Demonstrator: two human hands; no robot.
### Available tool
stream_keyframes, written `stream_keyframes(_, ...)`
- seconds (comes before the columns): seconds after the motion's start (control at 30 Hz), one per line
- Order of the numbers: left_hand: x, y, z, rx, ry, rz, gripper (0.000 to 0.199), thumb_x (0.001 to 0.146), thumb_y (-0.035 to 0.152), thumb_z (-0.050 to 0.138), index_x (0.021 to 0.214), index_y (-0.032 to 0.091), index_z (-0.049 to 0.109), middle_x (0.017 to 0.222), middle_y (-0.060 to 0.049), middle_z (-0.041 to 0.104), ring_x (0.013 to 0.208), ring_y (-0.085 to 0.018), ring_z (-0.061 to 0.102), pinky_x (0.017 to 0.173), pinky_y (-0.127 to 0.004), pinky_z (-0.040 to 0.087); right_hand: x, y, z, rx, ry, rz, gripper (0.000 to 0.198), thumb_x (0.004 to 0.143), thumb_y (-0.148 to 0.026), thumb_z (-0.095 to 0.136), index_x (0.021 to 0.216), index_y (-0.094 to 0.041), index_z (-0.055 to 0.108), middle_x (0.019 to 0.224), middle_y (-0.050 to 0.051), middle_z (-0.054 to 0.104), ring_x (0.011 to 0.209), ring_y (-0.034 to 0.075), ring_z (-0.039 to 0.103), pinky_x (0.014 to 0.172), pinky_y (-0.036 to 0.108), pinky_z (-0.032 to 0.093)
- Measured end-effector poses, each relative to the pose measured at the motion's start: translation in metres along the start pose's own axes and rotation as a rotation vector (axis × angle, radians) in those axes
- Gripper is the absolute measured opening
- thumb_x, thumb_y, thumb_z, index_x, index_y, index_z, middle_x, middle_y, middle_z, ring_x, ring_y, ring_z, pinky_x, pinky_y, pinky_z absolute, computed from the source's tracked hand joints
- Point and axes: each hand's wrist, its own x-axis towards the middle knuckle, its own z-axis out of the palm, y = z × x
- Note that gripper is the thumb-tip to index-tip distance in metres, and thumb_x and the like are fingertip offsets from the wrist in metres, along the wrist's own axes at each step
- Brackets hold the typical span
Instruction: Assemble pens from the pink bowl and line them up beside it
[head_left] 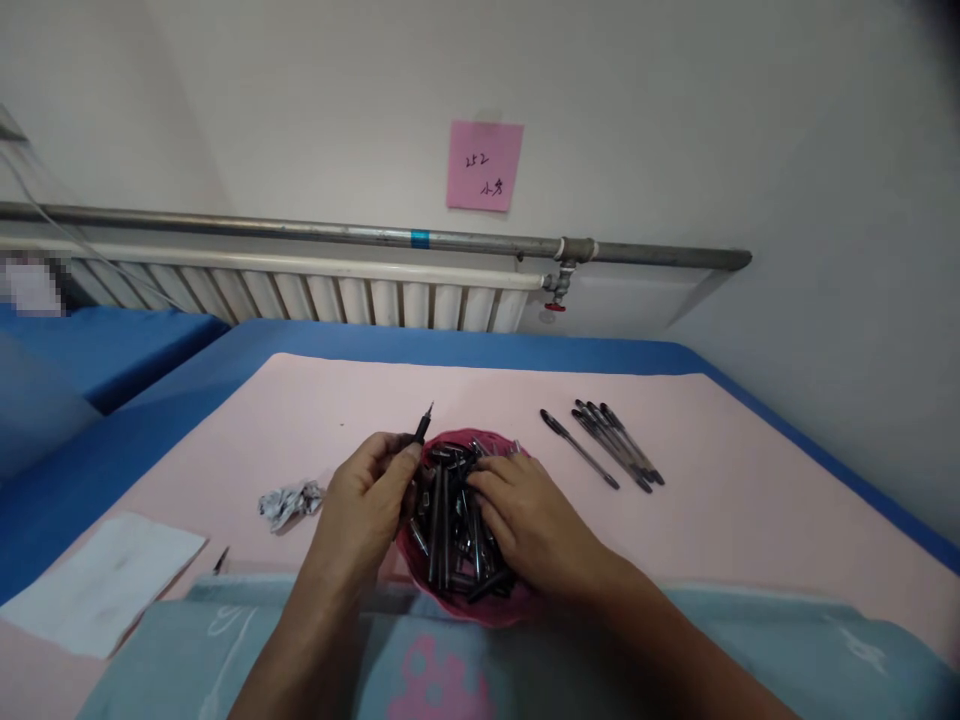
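- Basket (pixel 496 612) sits right in front of you, pink and round, on the pink-covered surface (pixel 757 480), with a heap of loose pen parts (pixel 442 525) inside, mostly dark or clear.
- Your left hand (pixel 364 495) has thumb and fingers pinched on a black pen piece (pixel 422 428), metal point angled up, just over the basket's left rim.
- Your right hand (pixel 529 515) is in the basket, fingers bent over the heap. Can't tell if they're clamped on anything, they hide whatever is under them.
- Step in hand, if you ask me: picking through the parts with your right while your left keeps that one piece ready.
- Next move, I'd say, calls for a clean pinch on a single part without dragging its neighbors out, and a steady left so the point doesn't snag.
- Off to your right, one pen (pixel 580 450) lies just beside a bunch of pens (pixel 619 447), all flat.
- Over on your left: crumpled wrapper (pixel 291 504), white sheet (pixel 105 580), well clear of the basket.
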Motion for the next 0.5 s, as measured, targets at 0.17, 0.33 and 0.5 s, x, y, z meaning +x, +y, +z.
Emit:
stream_keyframes(0.17,0.002,-0.004,-0.002,0.022,0.009,0.01,0.017,0.075,0.035,0.058,0.074,0.018,0.058,0.054,0.007,0.052,0.041,-0.004,0.036,0.038,-0.016,0.024,0.015,0.005,0.006,-0.066,-0.069,-0.117,0.024,0.081,-0.01,0.046,0.1,-0.017,0.059,0.104,0.008,0.06,0.095,0.022,0.047,0.084,0.039,0.035)
stream_keyframes(0.33,0.002,-0.005,-0.001,0.058,-0.003,0.0,0.016,0.076,0.035,0.057,0.076,0.02,0.057,0.051,0.008,0.048,0.041,-0.004,0.035,0.038,-0.017,0.024,0.013,0.016,0.005,-0.042,-0.11,-0.102,0.017,0.079,-0.01,0.048,0.087,-0.015,0.061,0.094,0.007,0.061,0.085,0.021,0.047,0.079,0.037,0.037)
stream_keyframes(0.5,0.0,-0.003,0.001,0.082,-0.008,-0.007,0.015,0.076,0.034,0.057,0.077,0.019,0.057,0.047,0.008,0.043,0.04,-0.005,0.032,0.039,-0.018,0.023,0.01,0.022,0.001,0.042,-0.14,-0.149,0.019,0.079,-0.007,0.047,0.082,-0.017,0.064,0.089,0.006,0.062,0.083,0.019,0.048,0.078,0.036,0.038)
